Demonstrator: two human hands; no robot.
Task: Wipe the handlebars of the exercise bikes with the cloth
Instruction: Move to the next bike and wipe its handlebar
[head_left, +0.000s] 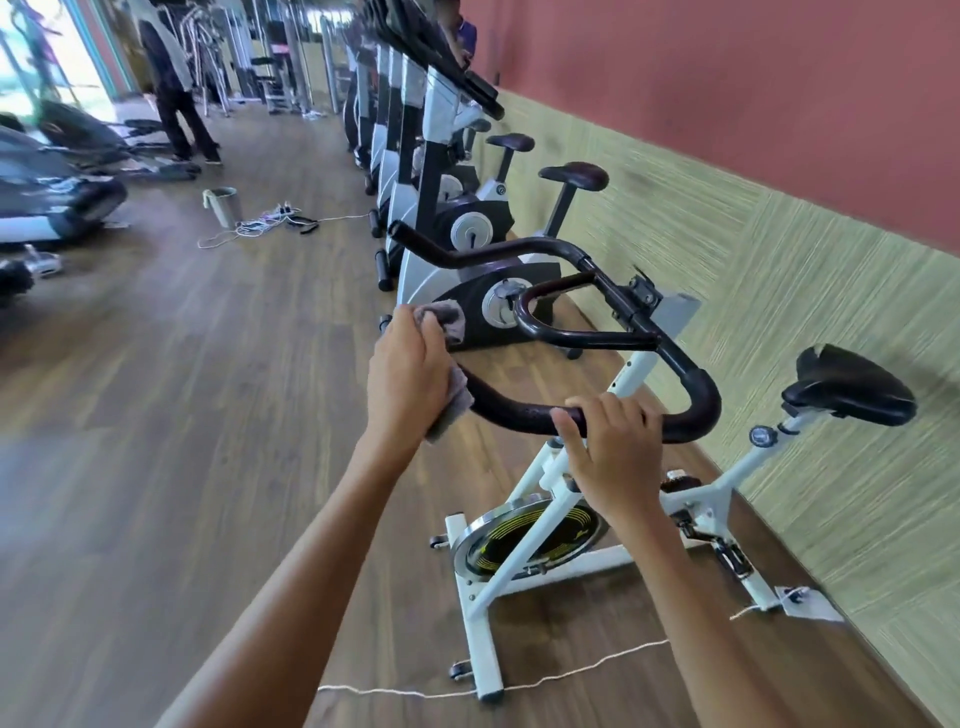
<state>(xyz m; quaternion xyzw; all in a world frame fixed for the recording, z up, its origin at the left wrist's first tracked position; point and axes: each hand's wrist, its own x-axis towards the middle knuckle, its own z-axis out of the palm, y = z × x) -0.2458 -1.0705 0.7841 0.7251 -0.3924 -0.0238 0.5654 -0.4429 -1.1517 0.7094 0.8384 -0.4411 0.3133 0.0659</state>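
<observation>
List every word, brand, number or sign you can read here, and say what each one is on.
No text reads clearly.
Flywheel of the white bike: yellow markings, no legible letters.
Knob by the saddle: markings too blurred to read.
Round badge further along the row: too small to read.
</observation>
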